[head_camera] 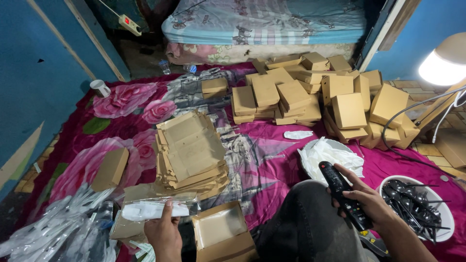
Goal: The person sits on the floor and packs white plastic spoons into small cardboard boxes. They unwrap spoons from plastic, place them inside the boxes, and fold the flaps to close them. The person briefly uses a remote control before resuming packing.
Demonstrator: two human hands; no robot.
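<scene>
Brown cardboard boxes piled ahead

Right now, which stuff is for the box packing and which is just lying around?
Part of the work:
left hand holding a clear packet
open box
flat box stack
closed boxes
bowl of black spoons
bowl of white packets

Just lying about:
remote in right hand
white mug
power strip
lamp
</scene>
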